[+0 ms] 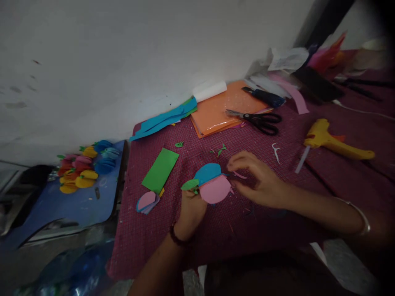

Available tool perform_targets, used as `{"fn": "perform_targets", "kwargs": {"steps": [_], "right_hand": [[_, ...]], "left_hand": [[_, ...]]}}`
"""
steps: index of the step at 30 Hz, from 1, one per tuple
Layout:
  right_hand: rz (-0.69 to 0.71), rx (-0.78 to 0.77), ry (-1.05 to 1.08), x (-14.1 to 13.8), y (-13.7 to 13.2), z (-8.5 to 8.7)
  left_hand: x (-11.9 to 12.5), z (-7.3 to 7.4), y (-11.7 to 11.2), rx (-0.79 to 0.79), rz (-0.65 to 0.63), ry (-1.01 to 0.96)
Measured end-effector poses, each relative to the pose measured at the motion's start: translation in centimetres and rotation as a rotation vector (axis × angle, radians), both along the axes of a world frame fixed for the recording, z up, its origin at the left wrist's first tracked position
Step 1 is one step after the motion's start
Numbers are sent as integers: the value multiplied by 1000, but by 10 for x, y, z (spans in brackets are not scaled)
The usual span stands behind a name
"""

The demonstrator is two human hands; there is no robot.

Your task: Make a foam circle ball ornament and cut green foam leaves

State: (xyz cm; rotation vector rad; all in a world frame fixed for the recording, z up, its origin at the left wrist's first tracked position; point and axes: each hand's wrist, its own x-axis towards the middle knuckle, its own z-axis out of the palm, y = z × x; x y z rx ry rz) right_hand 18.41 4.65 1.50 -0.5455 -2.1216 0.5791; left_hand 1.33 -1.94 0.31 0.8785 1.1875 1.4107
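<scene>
My left hand (191, 209) is closed around the underside of a foam-sheet fruit craft (215, 190) with a pink half and a blue half. A green leaf (189, 185) sticks out at its left end. Just right of the craft is my right hand (259, 181), with thumb and fingers apart. A thin pink strip (240, 175) shows near those fingertips. To the left lie a green foam rectangle (160, 170) and a small pile of cut rounds (146, 201), pink on top. Small green scraps (221, 150) lie behind the craft.
On the maroon checked tabletop (132, 238) are black-handled scissors (261, 121), resting on an orange packet (212, 113). A yellow glue gun (336, 144) lies at right, near a white floss pick (276, 153). Several finished colourful crafts (84, 176) sit on a blue surface (89, 209) at left.
</scene>
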Motion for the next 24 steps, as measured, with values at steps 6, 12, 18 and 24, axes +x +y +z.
{"fn": "perform_targets", "kwargs": {"steps": [6, 12, 18, 24], "right_hand": [[19, 172, -49, 1, 0, -3], [-46, 189, -14, 5, 0, -3], [-44, 197, -9, 8, -2, -4], [-48, 182, -30, 8, -2, -3]], "left_hand": [[3, -4, -2, 51, -100, 58], [-1, -6, -13, -80, -36, -74], [-4, 4, -7, -115, -67, -182], [-4, 5, -5, -144, -8, -353]]}}
